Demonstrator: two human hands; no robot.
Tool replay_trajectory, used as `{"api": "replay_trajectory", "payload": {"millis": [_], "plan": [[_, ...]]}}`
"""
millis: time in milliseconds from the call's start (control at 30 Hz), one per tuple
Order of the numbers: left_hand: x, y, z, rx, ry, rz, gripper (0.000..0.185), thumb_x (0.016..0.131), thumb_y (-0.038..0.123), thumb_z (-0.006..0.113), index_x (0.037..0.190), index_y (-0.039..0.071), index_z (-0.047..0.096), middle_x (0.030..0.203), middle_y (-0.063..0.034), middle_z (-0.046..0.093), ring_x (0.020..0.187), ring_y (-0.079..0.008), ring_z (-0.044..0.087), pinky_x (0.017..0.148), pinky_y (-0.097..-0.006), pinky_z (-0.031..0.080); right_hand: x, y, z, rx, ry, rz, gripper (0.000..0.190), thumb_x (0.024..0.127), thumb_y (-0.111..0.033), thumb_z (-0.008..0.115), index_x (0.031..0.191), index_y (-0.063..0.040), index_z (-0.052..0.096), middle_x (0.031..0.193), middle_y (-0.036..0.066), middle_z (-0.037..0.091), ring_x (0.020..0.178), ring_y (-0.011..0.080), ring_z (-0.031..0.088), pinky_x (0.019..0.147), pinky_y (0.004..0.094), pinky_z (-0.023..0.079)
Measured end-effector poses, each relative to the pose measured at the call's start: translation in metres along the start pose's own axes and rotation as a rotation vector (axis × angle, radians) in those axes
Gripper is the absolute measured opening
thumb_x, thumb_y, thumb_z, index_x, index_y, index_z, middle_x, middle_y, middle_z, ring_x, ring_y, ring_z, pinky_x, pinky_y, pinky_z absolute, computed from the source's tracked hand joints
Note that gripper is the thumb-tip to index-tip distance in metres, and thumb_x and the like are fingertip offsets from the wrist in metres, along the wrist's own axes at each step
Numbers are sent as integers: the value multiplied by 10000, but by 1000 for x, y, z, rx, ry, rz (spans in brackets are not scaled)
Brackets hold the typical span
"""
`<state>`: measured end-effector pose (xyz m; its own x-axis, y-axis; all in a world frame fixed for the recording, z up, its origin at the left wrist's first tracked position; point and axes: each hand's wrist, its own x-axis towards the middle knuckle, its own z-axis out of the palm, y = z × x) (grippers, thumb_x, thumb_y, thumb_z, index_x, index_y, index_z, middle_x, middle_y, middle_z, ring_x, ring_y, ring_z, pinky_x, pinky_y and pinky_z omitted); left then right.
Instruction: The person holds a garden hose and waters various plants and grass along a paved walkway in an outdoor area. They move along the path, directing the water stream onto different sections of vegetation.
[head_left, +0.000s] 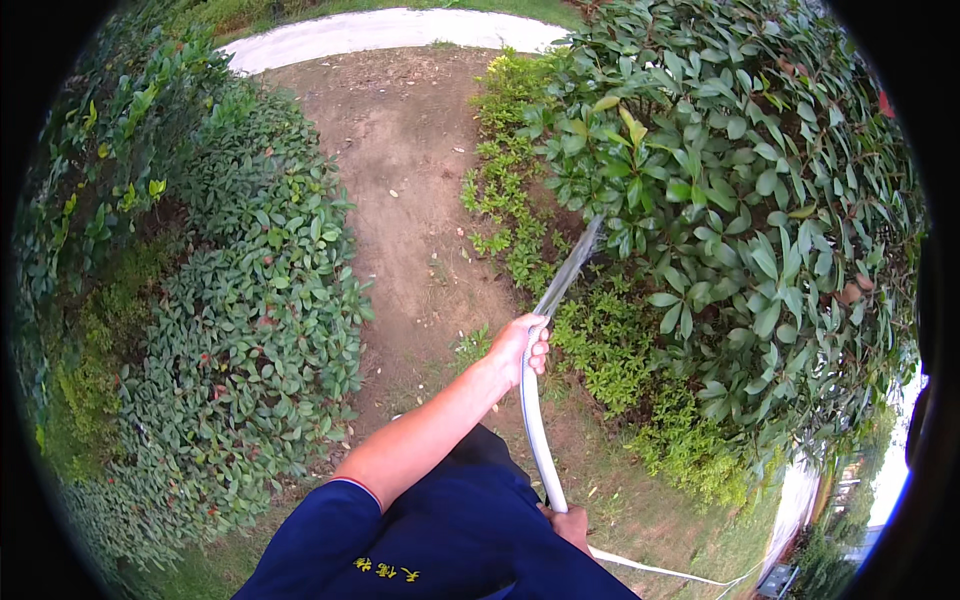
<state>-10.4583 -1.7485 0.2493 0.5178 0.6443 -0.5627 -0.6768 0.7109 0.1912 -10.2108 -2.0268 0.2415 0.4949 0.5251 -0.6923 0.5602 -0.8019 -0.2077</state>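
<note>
My left hand (516, 349) grips a white hose (535, 427) close to its outlet, with the arm stretched forward. A stream of water (571, 264) leaves the outlet and reaches up and right towards a large broad-leaved shrub (720, 180). Lower down, beside my waist, my right hand (572, 525) is closed around the same hose. Past it, the hose trails flat over the grass to the lower right. Where the water lands is partly hidden by leaves.
A bare dirt strip (401, 195) runs ahead to a pale paved path (405, 31). Dense hedge (262, 330) borders it on the left. Low, light-green shrubs (607, 352) grow under the large shrub. A grey box (777, 580) stands at the lower right.
</note>
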Motion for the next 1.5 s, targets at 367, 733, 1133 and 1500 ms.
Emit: {"api": "replay_trajectory", "payload": {"millis": [367, 733, 1133, 1500], "plan": [[49, 290, -48, 40, 69, 199, 291, 928, 346, 491, 753, 114, 481, 506, 12, 413, 371, -141, 359, 403, -319, 348, 84, -307, 72, 55, -165, -153, 536, 709, -422, 820, 972, 33, 717, 791, 153, 712, 723, 230, 692, 670, 358, 525], [174, 600, 1, 209, 46, 178, 277, 920, 337, 492, 740, 126, 487, 509, 15, 423, 373, -127, 359, 405, -313, 356, 207, -607, 99, 83, -140, -232, 537, 699, -485, 803, 913, 2, 737, 784, 145, 715, 713, 233, 699, 662, 359, 523], [354, 872, 7, 373, -174, -73, 278, 927, 345, 506, 751, 132, 483, 514, 29, 417, 365, -92, 373, 359, -274, 344, 229, -949, 154, 183, 226, 140, 438, 716, -300, 835, 764, 103, 667, 629, 106, 631, 576, 162, 590, 568, 358, 456], [394, 1228, 35, 464, -256, -95, 277, 921, 337, 510, 735, 133, 480, 517, 43, 411, 370, -93, 361, 366, -277, 335, 253, -1286, 191, 474, 13, -31, 367, 701, -318, 850, 705, 4, 674, 607, 35, 600, 529, 122, 524, 494, 312, 387]]}}
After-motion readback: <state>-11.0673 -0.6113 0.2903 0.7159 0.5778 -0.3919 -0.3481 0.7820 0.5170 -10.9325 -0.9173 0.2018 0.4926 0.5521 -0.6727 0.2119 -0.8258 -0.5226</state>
